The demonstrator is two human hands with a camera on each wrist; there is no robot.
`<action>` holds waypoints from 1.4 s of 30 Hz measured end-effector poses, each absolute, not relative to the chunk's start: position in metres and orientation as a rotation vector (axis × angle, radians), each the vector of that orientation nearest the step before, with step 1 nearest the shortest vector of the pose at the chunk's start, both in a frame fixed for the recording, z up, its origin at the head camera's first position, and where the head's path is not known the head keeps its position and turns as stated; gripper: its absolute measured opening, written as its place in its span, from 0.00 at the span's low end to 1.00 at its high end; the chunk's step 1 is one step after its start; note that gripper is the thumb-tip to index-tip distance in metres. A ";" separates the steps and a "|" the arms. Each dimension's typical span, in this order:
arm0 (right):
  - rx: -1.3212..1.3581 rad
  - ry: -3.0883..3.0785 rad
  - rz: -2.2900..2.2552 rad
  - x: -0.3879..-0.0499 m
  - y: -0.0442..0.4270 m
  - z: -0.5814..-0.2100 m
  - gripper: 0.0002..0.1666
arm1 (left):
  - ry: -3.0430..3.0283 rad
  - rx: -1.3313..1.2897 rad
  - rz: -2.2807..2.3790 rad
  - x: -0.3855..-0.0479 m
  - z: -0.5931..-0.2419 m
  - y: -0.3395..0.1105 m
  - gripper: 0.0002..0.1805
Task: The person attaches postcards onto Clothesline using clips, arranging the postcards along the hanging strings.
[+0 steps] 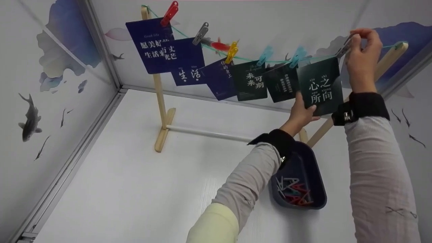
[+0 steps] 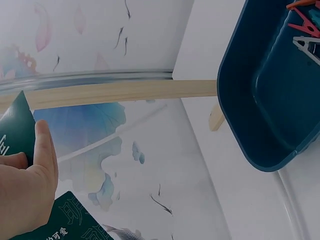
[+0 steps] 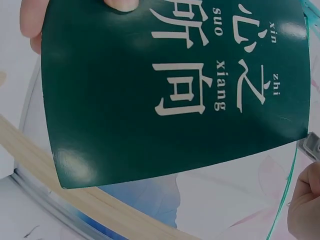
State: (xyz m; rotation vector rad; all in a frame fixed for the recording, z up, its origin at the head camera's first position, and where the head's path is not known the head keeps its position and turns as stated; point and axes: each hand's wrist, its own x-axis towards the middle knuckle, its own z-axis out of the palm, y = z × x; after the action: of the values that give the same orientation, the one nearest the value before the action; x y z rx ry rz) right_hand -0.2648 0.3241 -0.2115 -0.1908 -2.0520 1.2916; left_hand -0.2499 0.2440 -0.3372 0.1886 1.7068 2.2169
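A dark green card (image 1: 320, 86) with white characters hangs at the right end of a green string (image 1: 246, 59). My left hand (image 1: 302, 113) pinches its lower left edge, thumb across the printed face. Up at the card's top right corner, my right hand (image 1: 364, 62) pinches a grey clothespin (image 1: 343, 49). In the right wrist view the tip of that clothespin (image 3: 311, 146) meets the card's corner beside the string, and the right hand (image 3: 305, 202) is partly cut off. The left wrist view shows the left hand (image 2: 25, 195) with the card between thumb and fingers.
Several blue and green cards (image 1: 187, 60) hang leftward along the string from coloured clothespins. Wooden posts (image 1: 158, 98) and a white bar (image 1: 209, 132) form the stand. Below my hands, a dark blue basin (image 1: 320, 189) contains several loose clothespins (image 1: 297, 194).
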 end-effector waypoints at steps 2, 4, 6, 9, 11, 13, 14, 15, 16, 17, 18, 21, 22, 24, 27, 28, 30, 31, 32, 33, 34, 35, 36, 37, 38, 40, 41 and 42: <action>-0.185 -2.083 1.298 -0.264 0.324 -0.210 0.10 | 1.705 0.185 2.216 -0.250 -0.336 0.245 0.33; -0.184 -2.114 1.313 -0.262 0.324 -0.209 0.10 | 1.702 0.181 2.216 -0.250 -0.335 0.247 0.34; -0.190 -2.118 1.374 -0.260 0.324 -0.207 0.09 | 1.694 0.182 2.220 -0.251 -0.334 0.248 0.34; -0.142 -2.092 1.336 -0.263 0.326 -0.208 0.10 | 1.645 0.191 2.248 -0.251 -0.334 0.249 0.34; -0.096 -2.043 1.289 -0.267 0.328 -0.209 0.11 | 1.627 0.202 2.266 -0.252 -0.334 0.249 0.33; -0.055 -2.001 1.206 -0.273 0.328 -0.211 0.12 | 1.624 0.208 2.276 -0.253 -0.335 0.249 0.33; -0.046 -1.979 1.199 -0.275 0.328 -0.211 0.12 | 1.641 0.212 2.272 -0.253 -0.336 0.249 0.32; -0.048 -1.968 1.194 -0.276 0.328 -0.211 0.12 | 1.657 0.215 2.269 -0.254 -0.336 0.249 0.32; -0.051 -1.961 1.208 -0.277 0.327 -0.210 0.11 | 1.674 0.216 2.265 -0.255 -0.336 0.248 0.32; -0.065 -1.966 1.224 -0.276 0.326 -0.210 0.11 | 1.686 0.217 2.262 -0.255 -0.336 0.248 0.32; -0.074 -1.970 1.242 -0.275 0.325 -0.209 0.11 | 1.691 0.219 2.261 -0.256 -0.336 0.248 0.32; -0.111 -1.955 1.340 -0.269 0.321 -0.205 0.11 | 1.697 0.223 2.256 -0.256 -0.337 0.248 0.31; -0.122 -1.944 1.375 -0.267 0.320 -0.203 0.11 | 1.696 0.225 2.255 -0.256 -0.337 0.248 0.31; -0.136 -1.928 1.406 -0.264 0.319 -0.201 0.10 | 1.706 0.234 2.244 -0.256 -0.338 0.248 0.31; -0.158 -1.949 1.392 -0.267 0.320 -0.201 0.10 | 1.736 0.244 2.231 -0.258 -0.338 0.247 0.31; -0.164 -1.970 1.373 -0.268 0.321 -0.201 0.10 | 1.744 0.244 2.230 -0.258 -0.337 0.246 0.31; -0.173 -2.017 1.320 -0.272 0.323 -0.201 0.11 | 1.751 0.242 2.230 -0.259 -0.336 0.245 0.31; -0.182 -2.038 1.306 -0.274 0.324 -0.202 0.11 | 1.742 0.242 2.234 -0.259 -0.336 0.245 0.31; -0.197 -2.056 1.305 -0.275 0.326 -0.201 0.11 | 1.735 0.240 2.237 -0.260 -0.335 0.245 0.31; -0.219 -2.082 1.300 -0.276 0.327 -0.201 0.11 | 1.723 0.238 2.239 -0.260 -0.336 0.245 0.31; -0.240 -2.110 1.295 -0.277 0.328 -0.202 0.11 | 1.714 0.236 2.241 -0.260 -0.336 0.245 0.31; -0.257 -2.137 1.281 -0.277 0.330 -0.202 0.11 | 1.705 0.235 2.241 -0.259 -0.336 0.245 0.31; -0.272 -2.158 1.273 -0.277 0.331 -0.203 0.11 | 1.696 0.229 2.240 -0.259 -0.337 0.245 0.31; -0.275 -2.176 1.252 -0.277 0.332 -0.205 0.11 | 1.686 0.218 2.236 -0.258 -0.337 0.246 0.32; -0.271 -2.190 1.235 -0.276 0.333 -0.207 0.11 | 1.677 0.204 2.230 -0.258 -0.337 0.246 0.32; -0.245 -2.201 1.201 -0.276 0.334 -0.211 0.11 | 1.659 0.192 2.225 -0.257 -0.336 0.247 0.34; -0.230 -2.201 1.189 -0.276 0.333 -0.212 0.12 | 1.650 0.189 2.226 -0.257 -0.335 0.247 0.34; -0.217 -2.202 1.174 -0.276 0.333 -0.213 0.12 | 1.639 0.185 2.231 -0.257 -0.335 0.248 0.35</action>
State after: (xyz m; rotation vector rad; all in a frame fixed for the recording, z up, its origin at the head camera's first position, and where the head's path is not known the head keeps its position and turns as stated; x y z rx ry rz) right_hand -0.2756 0.3329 -0.2128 -0.2167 -2.2018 1.1744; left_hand -0.2574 0.2475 -0.3347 0.1847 1.6389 2.2315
